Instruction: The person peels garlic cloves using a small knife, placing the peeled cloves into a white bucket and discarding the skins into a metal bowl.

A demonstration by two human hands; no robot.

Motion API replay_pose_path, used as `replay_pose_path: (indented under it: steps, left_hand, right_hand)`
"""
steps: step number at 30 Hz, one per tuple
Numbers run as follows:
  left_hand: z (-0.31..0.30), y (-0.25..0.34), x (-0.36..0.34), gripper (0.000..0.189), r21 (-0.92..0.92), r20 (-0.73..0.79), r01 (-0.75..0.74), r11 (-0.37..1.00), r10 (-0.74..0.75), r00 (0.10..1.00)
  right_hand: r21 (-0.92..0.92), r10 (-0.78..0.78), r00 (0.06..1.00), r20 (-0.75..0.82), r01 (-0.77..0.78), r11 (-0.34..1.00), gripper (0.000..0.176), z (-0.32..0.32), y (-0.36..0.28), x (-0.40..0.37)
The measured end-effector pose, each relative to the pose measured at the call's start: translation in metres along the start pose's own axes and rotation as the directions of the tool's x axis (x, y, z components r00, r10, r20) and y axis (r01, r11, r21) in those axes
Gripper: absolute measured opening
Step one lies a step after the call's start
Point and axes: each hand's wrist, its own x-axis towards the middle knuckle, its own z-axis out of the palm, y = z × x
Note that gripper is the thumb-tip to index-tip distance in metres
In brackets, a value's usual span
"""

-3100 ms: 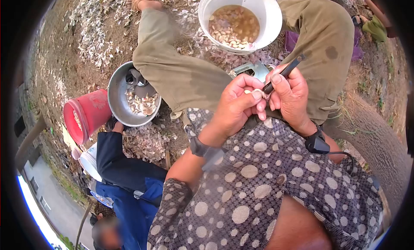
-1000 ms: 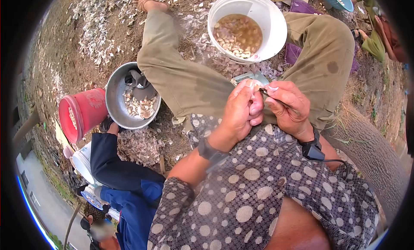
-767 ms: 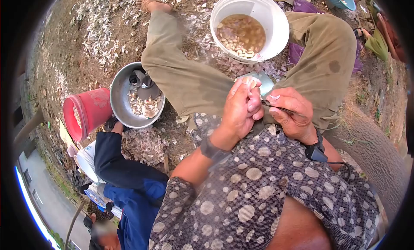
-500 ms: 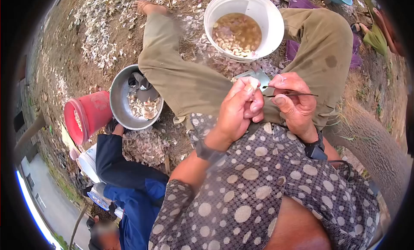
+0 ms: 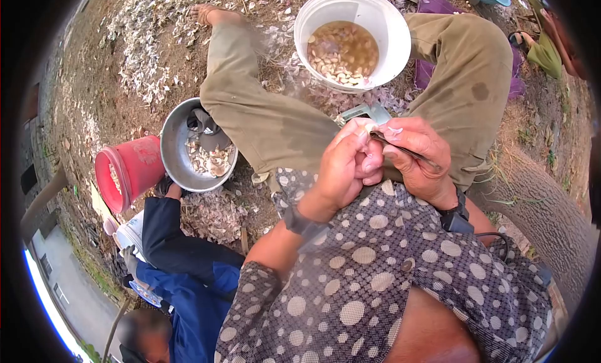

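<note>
While your left hand (image 5: 338, 166) pinches a small pale clove (image 5: 370, 128), garlic by the look of it, your right hand (image 5: 426, 156) has the thin dark tool (image 5: 410, 153) gripped, its tip at the clove. Both sets of fingers are closed on what they hold. Clove sits between the hands, over your lap; how much skin is on it, cannot tell, the fingers cover most of it. White skin scrap (image 5: 394, 131) on the right fingers.

At 12 o'clock from your hands, white bucket (image 5: 394, 28) with a batch of pale pieces (image 5: 338, 72) in brownish liquid. Those look bare, so I'd call that part done; liquid sits well below the rim. At 9 o'clock, metal basin (image 5: 178, 166) holding a dark cap (image 5: 213, 138) and more whitish pieces (image 5: 216, 163), loose and dry-looking; whether these are whole cloves or just skins, can't say. Red bucket (image 5: 141, 159) just beyond, tipped toward you, some pale pieces inside. Skins (image 5: 216, 216) heaped at 8 o'clock suggest plenty already stripped. Overall: well under way, judging by that bucket and the litter, with the clove in hand not finished. Amount left: unclear.
</note>
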Motion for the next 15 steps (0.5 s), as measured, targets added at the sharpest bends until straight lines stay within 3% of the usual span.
replay_pose_path:
  steps: [3, 6, 9, 12, 13, 15]
  left_hand:
    - [-0.005, -0.004, 0.002, 0.023, -0.029, -0.031, -0.024, 0.999, 0.023, 0.999]
    - [-0.002, 0.003, 0.004, 0.024, 0.036, -0.155, -0.060, 0.998, 0.065, 0.986]
    - [-0.015, 0.008, 0.010, 0.021, 0.093, -0.063, -0.199, 0.975, 0.206, 0.977]
    - [-0.001, 0.007, 0.009, 0.021, 0.283, -0.169, -0.318, 0.905, 0.373, 0.912]
    - [-0.006, 0.007, 0.008, 0.024, 0.313, -0.062, -0.383, 0.869, 0.422, 0.905]
    - [-0.002, 0.008, 0.006, 0.023, 0.508, -0.002, -0.370, 0.778, 0.431, 0.902]
  right_hand:
    - [-0.008, -0.017, 0.999, 0.043, 0.017, 1.000, 0.028, 0.003, -0.002, 0.000]
    - [0.084, 0.013, 0.996, 0.085, -0.020, 0.996, 0.027, 0.005, -0.006, 0.002]
    - [0.227, 0.064, 0.974, 0.216, -0.114, 0.967, 0.020, 0.000, -0.004, -0.005]
    - [0.435, 0.360, 0.911, 0.199, -0.412, 0.801, 0.019, 0.001, -0.002, -0.011]
    - [0.495, 0.476, 0.865, 0.161, -0.488, 0.719, 0.021, 0.001, -0.002, -0.012]
    - [0.546, 0.539, 0.834, 0.122, -0.509, 0.665, 0.020, -0.004, 0.004, -0.008]
